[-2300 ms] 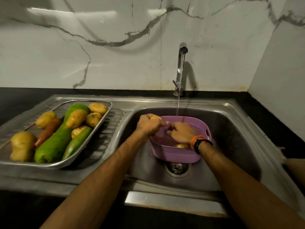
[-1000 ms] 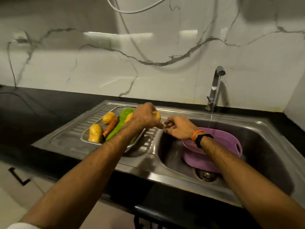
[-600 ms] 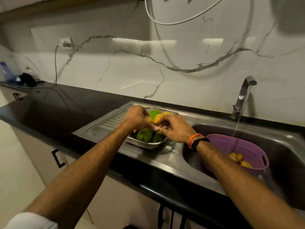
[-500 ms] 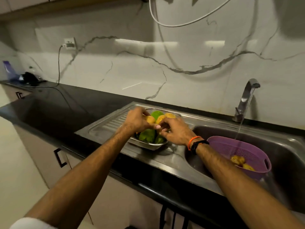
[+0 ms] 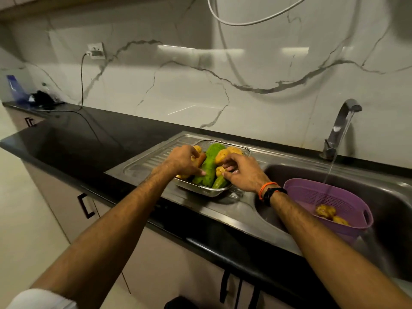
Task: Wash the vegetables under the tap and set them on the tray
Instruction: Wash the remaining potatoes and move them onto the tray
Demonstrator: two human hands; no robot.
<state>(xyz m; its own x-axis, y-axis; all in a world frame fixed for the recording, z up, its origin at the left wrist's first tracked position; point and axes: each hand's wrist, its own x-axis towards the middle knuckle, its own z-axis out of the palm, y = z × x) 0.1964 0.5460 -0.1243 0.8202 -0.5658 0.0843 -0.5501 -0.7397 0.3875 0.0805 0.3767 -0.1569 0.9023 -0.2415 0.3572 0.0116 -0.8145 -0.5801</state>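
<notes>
Over the steel tray (image 5: 201, 191) on the drainboard: right hand (image 5: 242, 173) pinches a washed potato (image 5: 220, 171), placing it; left hand (image 5: 183, 160) rests loosely on the pile. Next, probably: release, fetch potatoes (image 5: 329, 214) from purple colander (image 5: 347, 198) under the tap (image 5: 340, 124).

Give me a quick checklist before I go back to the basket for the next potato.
1. Both hands over the tray: ok.
2. Left hand free: cannot tell, fingers lie among the vegetables.
3. Right hand free: cannot tell, fingertips touch a potato.
4. Potatoes left in the purple basket: ok, at least two.
5. Tap running into the basket: ok.
</notes>
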